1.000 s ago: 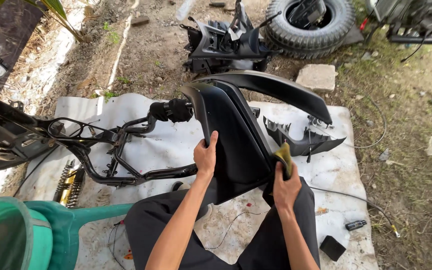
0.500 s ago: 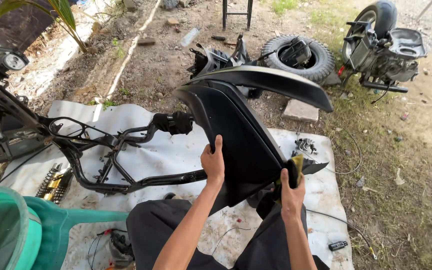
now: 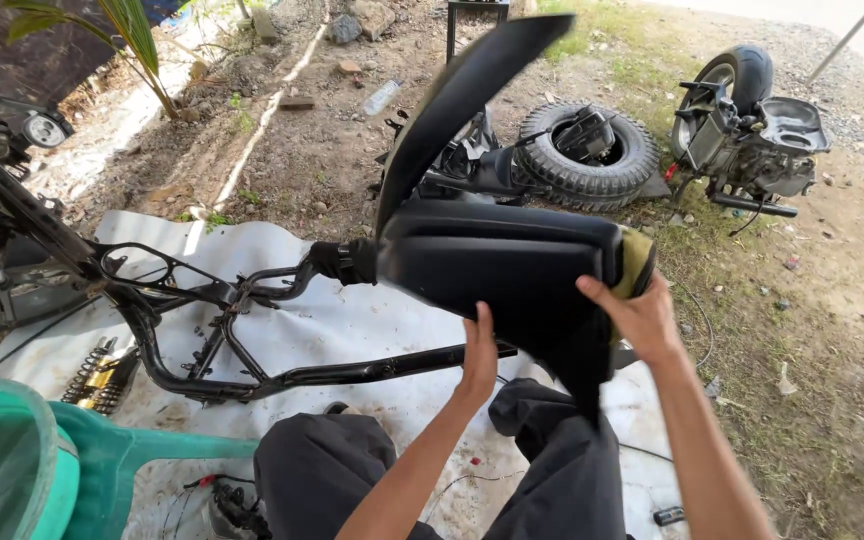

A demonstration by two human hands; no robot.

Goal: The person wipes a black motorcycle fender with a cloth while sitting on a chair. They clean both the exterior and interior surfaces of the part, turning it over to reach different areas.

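While hands grip a black panel [image 3: 512, 270], white sheet [image 3: 352, 330] covers dirt.

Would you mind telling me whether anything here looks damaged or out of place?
The bare scooter frame lies stripped on the white sheet, its shock springs loose beside it. A tyre lies flat in the dirt.

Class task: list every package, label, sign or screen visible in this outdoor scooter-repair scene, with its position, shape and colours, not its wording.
None can be made out: no package, label, sign or screen shows.
Nearest candidate: small dark flat rectangular object on the white ground sheet; too small to identify.
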